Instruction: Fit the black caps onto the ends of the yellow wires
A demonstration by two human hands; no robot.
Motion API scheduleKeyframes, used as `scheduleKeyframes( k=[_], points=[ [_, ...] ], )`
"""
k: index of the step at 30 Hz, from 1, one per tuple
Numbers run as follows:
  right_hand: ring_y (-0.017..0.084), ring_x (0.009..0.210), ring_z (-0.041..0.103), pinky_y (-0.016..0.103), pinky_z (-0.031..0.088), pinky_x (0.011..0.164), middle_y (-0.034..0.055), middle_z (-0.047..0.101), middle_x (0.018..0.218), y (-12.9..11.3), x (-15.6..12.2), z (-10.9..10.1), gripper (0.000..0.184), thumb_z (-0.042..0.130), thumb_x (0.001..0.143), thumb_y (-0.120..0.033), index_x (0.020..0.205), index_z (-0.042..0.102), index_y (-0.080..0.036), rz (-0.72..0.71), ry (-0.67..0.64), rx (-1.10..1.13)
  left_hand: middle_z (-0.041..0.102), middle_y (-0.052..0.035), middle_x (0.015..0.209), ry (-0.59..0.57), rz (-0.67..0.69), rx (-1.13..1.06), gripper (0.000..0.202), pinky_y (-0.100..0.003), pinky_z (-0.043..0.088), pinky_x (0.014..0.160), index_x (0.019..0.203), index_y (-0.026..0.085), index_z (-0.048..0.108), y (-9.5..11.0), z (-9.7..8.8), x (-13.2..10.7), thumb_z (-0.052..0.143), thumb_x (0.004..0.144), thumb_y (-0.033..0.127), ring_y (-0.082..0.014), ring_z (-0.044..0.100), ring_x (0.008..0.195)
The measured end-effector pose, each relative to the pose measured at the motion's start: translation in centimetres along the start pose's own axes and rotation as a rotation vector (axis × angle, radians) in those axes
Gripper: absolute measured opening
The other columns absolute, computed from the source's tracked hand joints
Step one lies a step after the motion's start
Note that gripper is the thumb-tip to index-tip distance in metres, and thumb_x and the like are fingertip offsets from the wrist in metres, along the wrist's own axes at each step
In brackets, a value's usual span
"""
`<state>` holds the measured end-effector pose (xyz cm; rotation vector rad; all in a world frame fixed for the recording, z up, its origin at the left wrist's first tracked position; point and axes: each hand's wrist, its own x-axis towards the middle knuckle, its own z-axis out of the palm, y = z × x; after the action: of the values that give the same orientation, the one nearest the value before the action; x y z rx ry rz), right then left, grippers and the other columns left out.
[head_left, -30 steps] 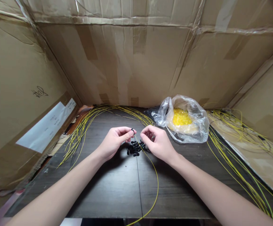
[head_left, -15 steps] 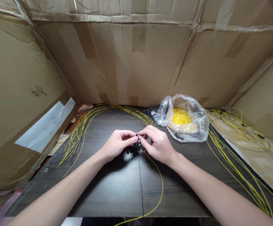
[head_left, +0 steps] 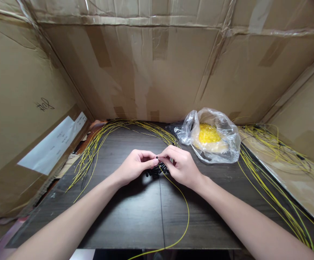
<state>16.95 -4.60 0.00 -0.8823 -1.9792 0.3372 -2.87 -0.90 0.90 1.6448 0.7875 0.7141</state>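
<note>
Just beyond the middle of the dark tabletop, my left hand (head_left: 135, 165) is closed in a pinch of thumb and forefinger on a small black connector (head_left: 157, 157). My right hand (head_left: 182, 164) meets it from the other side, its fingertips pinched at the same tiny piece and partly covering it. Below the fingertips lies a cluster of black connectors (head_left: 153, 172), partly hidden by both hands. From there a single yellow wire (head_left: 188, 213) loops right and down past the table's front edge; its upper end is hidden at my fingers.
An arc of yellow and black wires (head_left: 97, 141) lies at the back left. A clear plastic bag (head_left: 231, 144) with yellow pieces stands back right, beside a dark bag (head_left: 174, 129). More yellow wires (head_left: 270, 195) run along the right. Cardboard walls (head_left: 146, 72) enclose the table (head_left: 124, 224).
The black piece between my fingertips sits slightly lower and shows less. My right fingers have shifted a little, and the wire loop has swung slightly right.
</note>
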Motion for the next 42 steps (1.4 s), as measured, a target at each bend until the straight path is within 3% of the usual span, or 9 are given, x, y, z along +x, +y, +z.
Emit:
scheduleKeyframes(
  k=[8, 12, 15, 20, 24, 27, 31, 34, 42],
  points=[
    [0.016, 0.078, 0.061, 0.031, 0.05, 0.074, 0.0051, 0.067, 0.087, 0.2, -0.1, 0.2, 0.013, 0.055, 0.092, -0.017, 0.098, 0.066, -0.019, 0.06, 0.037, 0.02, 0.063, -0.0026, 0.069, 0.014, -0.018, -0.002, 0.021, -0.025, 0.04, 0.063, 0.079, 0.015, 0.075, -0.2, 0.0, 0.1, 0.073, 0.08, 0.037, -0.0133, 0.052, 0.065],
    [0.014, 0.073, 0.059, 0.029, 0.051, 0.069, 0.0051, 0.067, 0.095, -0.3, -0.1, 0.4, 0.038, 0.058, 0.088, -0.017, 0.126, 0.056, -0.021, 0.147, 0.072, 0.075, 0.063, -0.0034, 0.07, 0.042, -0.013, -0.024, 0.023, -0.026, 0.04, 0.062, 0.078, 0.015, 0.075, 0.0, 0.1, 0.1, 0.074, 0.078, 0.038, -0.0138, 0.052, 0.064],
    [0.014, 0.073, 0.059, 0.028, 0.051, 0.065, 0.0059, 0.065, 0.1, -0.8, 0.3, -0.1, 0.042, 0.057, 0.088, -0.019, 0.13, 0.052, -0.021, 0.187, 0.115, 0.102, 0.064, -0.0038, 0.07, 0.065, -0.008, -0.032, 0.023, -0.026, 0.042, 0.062, 0.078, 0.015, 0.075, 0.1, 0.1, 0.1, 0.075, 0.078, 0.038, -0.014, 0.053, 0.065],
    [0.015, 0.076, 0.06, 0.029, 0.049, 0.065, 0.0072, 0.065, 0.099, 0.5, 2.3, -4.0, 0.035, 0.057, 0.086, -0.022, 0.121, 0.055, -0.019, 0.251, 0.225, -0.032, 0.07, -0.0068, 0.078, 0.083, -0.041, -0.074, 0.021, -0.026, 0.043, 0.065, 0.082, 0.015, 0.076, 0.0, 0.1, 0.1, 0.077, 0.077, 0.036, -0.0145, 0.057, 0.068],
    [0.016, 0.071, 0.06, 0.028, 0.048, 0.059, 0.0037, 0.062, 0.083, 4.3, 3.2, -8.3, 0.037, 0.057, 0.083, -0.022, 0.118, 0.046, -0.019, 0.371, 0.492, -0.06, 0.071, -0.0067, 0.078, 0.088, -0.056, -0.061, 0.021, -0.026, 0.045, 0.066, 0.082, 0.015, 0.076, 0.0, 0.1, 0.1, 0.077, 0.077, 0.036, -0.014, 0.059, 0.068],
    [0.017, 0.07, 0.06, 0.03, 0.048, 0.065, 0.0025, 0.063, 0.08, 7.6, 2.3, -10.4, 0.03, 0.057, 0.077, -0.018, 0.107, 0.053, -0.018, 0.42, 0.591, -0.264, 0.071, -0.0067, 0.077, 0.085, -0.066, -0.061, 0.023, -0.027, 0.046, 0.067, 0.083, 0.015, 0.075, 0.1, 0.2, 0.1, 0.076, 0.078, 0.037, -0.0146, 0.06, 0.068],
    [0.019, 0.073, 0.062, 0.032, 0.045, 0.073, 0.0052, 0.068, 0.081, 10.4, 0.3, -11.1, 0.015, 0.057, 0.072, -0.015, 0.084, 0.065, -0.016, 0.597, 0.286, -0.541, 0.072, -0.0062, 0.078, 0.095, -0.061, -0.061, 0.022, -0.027, 0.047, 0.068, 0.082, 0.015, 0.075, 0.2, 0.3, 0.0, 0.077, 0.077, 0.036, -0.0148, 0.061, 0.069],
    [0.019, 0.075, 0.063, 0.03, 0.043, 0.072, 0.0059, 0.071, 0.083, 10.8, -0.4, -10.9, 0.017, 0.058, 0.073, -0.018, 0.086, 0.07, -0.017, 0.677, 0.081, -0.613, 0.072, -0.0059, 0.078, 0.096, -0.064, -0.061, 0.022, -0.026, 0.047, 0.068, 0.082, 0.015, 0.075, 0.2, 0.3, 0.0, 0.077, 0.077, 0.036, -0.0146, 0.062, 0.069],
    [0.023, 0.093, 0.063, 0.028, 0.042, 0.078, 0.0096, 0.07, 0.098, 10.8, -0.6, -10.3, 0.033, 0.059, 0.072, -0.015, 0.103, 0.069, -0.016, 0.692, -0.119, -0.758, 0.073, -0.005, 0.079, 0.086, -0.096, -0.078, 0.023, -0.025, 0.048, 0.069, 0.084, 0.013, 0.073, 0.5, 0.3, -0.1, 0.076, 0.078, 0.035, -0.0135, 0.063, 0.07]
  ],
)
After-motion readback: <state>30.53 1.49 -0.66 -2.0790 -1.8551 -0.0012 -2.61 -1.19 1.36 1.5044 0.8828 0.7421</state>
